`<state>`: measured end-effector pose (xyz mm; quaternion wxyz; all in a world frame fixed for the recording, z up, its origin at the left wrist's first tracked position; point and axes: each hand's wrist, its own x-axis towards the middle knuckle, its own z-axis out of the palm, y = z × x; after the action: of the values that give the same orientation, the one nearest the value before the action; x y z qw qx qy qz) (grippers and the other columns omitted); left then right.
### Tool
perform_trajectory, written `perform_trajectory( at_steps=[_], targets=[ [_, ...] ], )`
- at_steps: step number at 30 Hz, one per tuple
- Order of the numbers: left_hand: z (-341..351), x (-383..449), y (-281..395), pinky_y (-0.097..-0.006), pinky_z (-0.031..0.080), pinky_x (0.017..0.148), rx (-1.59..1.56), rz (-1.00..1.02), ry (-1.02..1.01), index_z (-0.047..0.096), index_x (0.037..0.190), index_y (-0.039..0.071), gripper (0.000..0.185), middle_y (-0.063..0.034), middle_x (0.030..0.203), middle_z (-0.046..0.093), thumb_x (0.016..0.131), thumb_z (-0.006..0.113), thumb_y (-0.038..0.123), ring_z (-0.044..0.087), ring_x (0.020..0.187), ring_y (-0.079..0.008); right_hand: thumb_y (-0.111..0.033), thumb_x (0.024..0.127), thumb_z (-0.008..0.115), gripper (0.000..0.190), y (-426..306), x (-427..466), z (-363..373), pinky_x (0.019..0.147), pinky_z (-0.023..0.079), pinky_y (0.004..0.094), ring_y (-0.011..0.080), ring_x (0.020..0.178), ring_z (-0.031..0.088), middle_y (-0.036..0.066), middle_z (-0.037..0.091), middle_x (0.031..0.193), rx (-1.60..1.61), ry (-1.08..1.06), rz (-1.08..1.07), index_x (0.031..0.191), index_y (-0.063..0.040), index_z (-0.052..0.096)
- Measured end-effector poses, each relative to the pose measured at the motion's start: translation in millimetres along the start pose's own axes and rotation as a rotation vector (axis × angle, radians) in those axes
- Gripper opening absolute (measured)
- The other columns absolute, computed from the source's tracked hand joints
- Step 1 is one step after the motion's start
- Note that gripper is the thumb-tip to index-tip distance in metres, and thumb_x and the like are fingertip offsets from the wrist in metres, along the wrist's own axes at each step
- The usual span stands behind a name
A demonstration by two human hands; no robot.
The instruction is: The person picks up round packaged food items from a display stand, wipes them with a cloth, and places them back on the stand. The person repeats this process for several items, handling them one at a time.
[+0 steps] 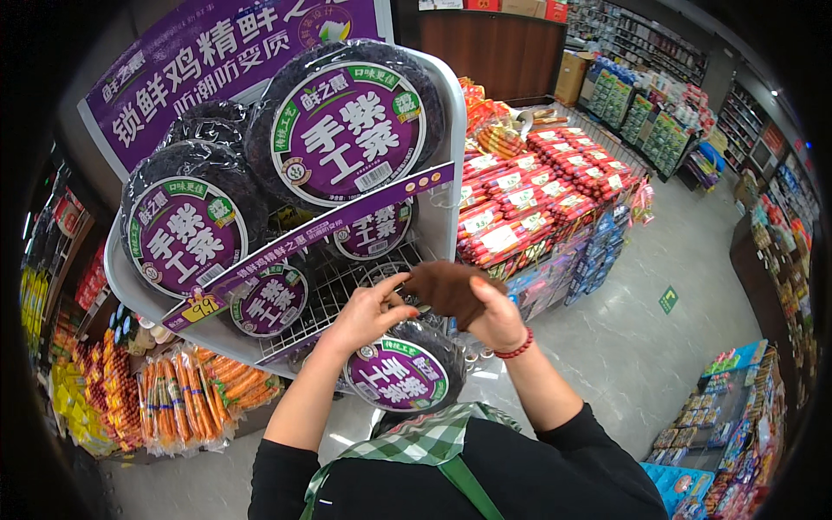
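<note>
My right hand (497,315) is closed on a piece of dark brown cloth (455,292), with the thumb on top of it. At the cloth's left end is my left hand (377,309), its fingers bent; whether they pinch the cloth cannot be told. A round plastic-wrapped pack of dried seaweed (403,374) with a purple label lies below my hands, close to my body. Larger packs of the same kind, one at the upper middle (351,130) and one at the left (188,227), stand on the wire display rack (331,286) in front of me.
A purple sign (195,71) rises behind the rack, and a purple strip with a price tag (203,307) crosses its front. Red-wrapped sausages (520,195) are piled on a stand to the right. Bagged long sausages (179,403) lie at lower left. Tiled floor (611,318) shows at right.
</note>
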<state>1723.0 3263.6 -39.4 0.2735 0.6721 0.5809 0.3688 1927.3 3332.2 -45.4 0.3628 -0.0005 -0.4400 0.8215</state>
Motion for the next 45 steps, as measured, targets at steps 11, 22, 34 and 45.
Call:
perform_trajectory(
  at_steps=[11, 22, 34, 45],
  targets=[
    [-58.7, -104.0, 0.5, -0.0402, 0.045, 0.064, 0.220, -0.007, 0.087, 0.058, 0.087, -0.003, 0.019, -0.0235, 0.076, 0.057, 0.086, 0.055, 0.015, 0.056, 0.074, -0.0392, -0.028, 0.091, 0.053, 0.037, -16.4, -44.2, 6.5, 0.080, 0.048, 0.0281, 0.0141, 0.091, 0.059, 0.007, 0.063, 0.104, -0.553, 0.184, 0.311, 0.116, 0.000, 0.057],
    [-30.8, -160.7, 34.6, -0.0459, 0.049, 0.068, 0.558, 0.072, 0.120, 0.055, 0.089, 0.006, 0.024, -0.0141, 0.093, 0.055, 0.089, 0.050, 0.030, 0.059, 0.078, -0.0368, -0.021, 0.091, 0.055, 0.026, 31.3, -45.0, 22.0, 0.070, 0.053, 0.0295, 0.0169, 0.079, 0.062, 0.009, 0.062, 0.095, -0.419, 0.534, -0.191, 0.106, 0.001, 0.057],
    [-17.9, -206.0, 57.2, -0.0363, 0.050, 0.064, 0.154, 0.085, 0.336, 0.039, 0.128, 0.006, 0.047, -0.0151, 0.087, 0.064, 0.087, 0.058, 0.018, 0.064, 0.075, -0.0299, -0.036, 0.086, 0.051, 0.045, 120.2, -91.6, 60.8, 0.095, 0.039, 0.0340, 0.0214, 0.115, 0.046, 0.006, 0.048, 0.123, -1.476, 0.288, -0.302, 0.123, -0.013, 0.044],
    [-39.5, -211.6, 54.0, -0.0405, 0.045, 0.048, 0.323, 0.288, 0.704, 0.047, 0.119, 0.004, 0.033, -0.0186, 0.061, 0.057, 0.087, 0.054, 0.008, 0.060, 0.055, -0.0336, -0.010, 0.066, 0.073, 0.061, 89.9, -73.8, 167.8, 0.078, 0.046, 0.0259, 0.0128, 0.086, 0.057, 0.006, 0.061, 0.097, -0.801, -0.409, 0.161, 0.122, -0.001, 0.048]
  ],
)
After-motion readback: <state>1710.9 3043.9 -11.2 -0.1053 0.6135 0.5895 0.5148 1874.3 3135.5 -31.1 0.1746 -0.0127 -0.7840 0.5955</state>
